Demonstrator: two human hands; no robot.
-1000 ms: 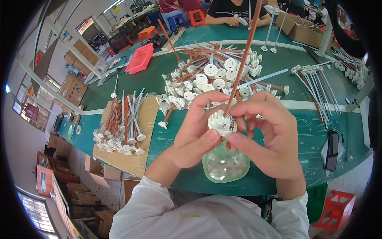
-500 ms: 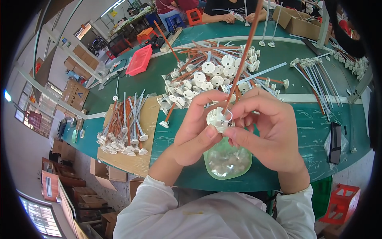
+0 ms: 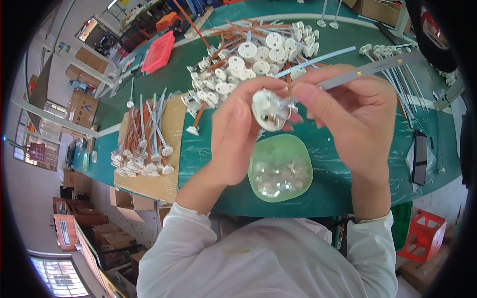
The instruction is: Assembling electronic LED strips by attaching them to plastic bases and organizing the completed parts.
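Observation:
Above the table, my left hand (image 3: 231, 129) has its fingers curled round a white round plastic end cap (image 3: 267, 110), the inner side of which faces up and to the right. A thin LED strip (image 3: 370, 69) runs from beside the cap out to the upper right, its grey face with small yellow chips showing. My right hand (image 3: 360, 111) pinches this strip close to the cap between thumb and fingers. Blur hides exactly how strip and cap meet. Just below both hands sits a light green bowl (image 3: 278, 143) holding small clear or shiny pieces.
Beyond my hands lies a big heap of capped strips (image 3: 247, 50). More strips (image 3: 144, 149) rest on a cardboard sheet (image 3: 171, 129) at left. A red tray (image 3: 160, 52) is farther back. On the right are another strip bundle (image 3: 385, 52) and a black phone-like object (image 3: 420, 158).
The strip has swung from nearly upright to slanting right, turning from its brown side to its chip side. The cap has tilted with it. My right hand has shifted its pinch; the view has moved.

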